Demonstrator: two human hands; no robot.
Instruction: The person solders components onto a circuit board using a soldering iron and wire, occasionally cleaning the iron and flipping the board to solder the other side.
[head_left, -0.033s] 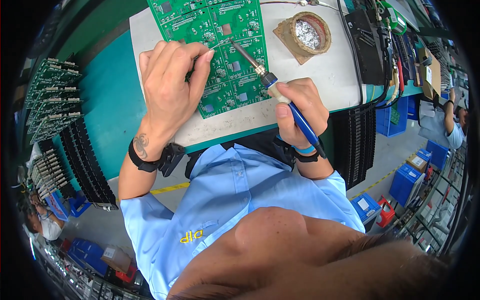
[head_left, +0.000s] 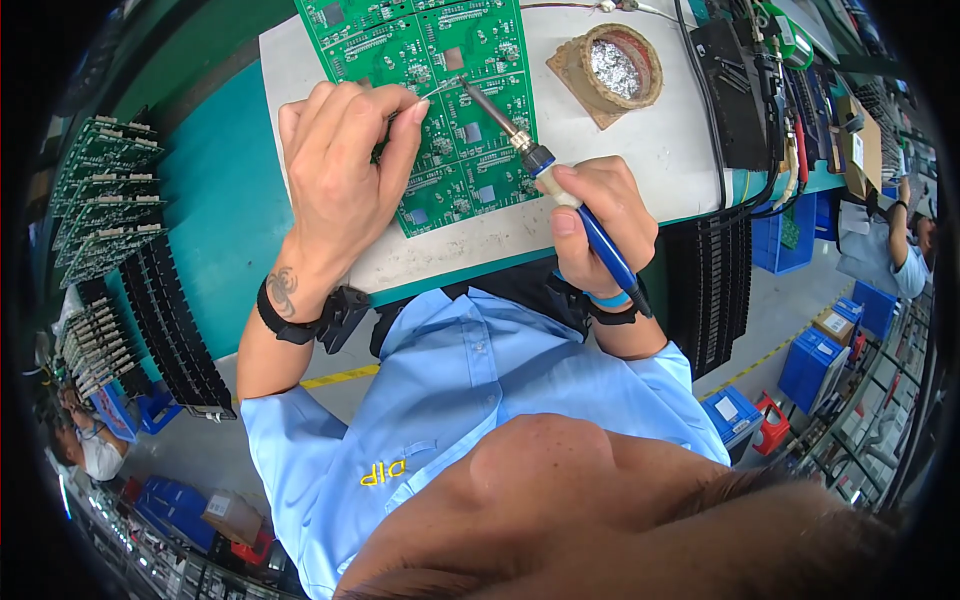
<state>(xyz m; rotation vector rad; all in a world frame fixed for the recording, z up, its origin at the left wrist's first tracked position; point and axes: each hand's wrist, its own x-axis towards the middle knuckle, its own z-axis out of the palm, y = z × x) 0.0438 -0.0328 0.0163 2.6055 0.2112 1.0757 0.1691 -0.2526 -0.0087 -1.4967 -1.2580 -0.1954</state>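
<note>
Short yellow embroidered lettering (head_left: 384,473) stands on the chest of the light blue shirt (head_left: 445,350), clearly legible, its characters turned around in this view. Fine white printed characters mark the green circuit board panel (head_left: 440,203); these are too small to read. A white label (head_left: 731,408) sits on a blue plastic bin (head_left: 742,428) at lower right, its print too small to make out. Pale labels also show on the cardboard box (head_left: 866,172) at upper right and on the cardboard box at lower left (head_left: 238,524), both carrying marks too blurred to read.
</note>
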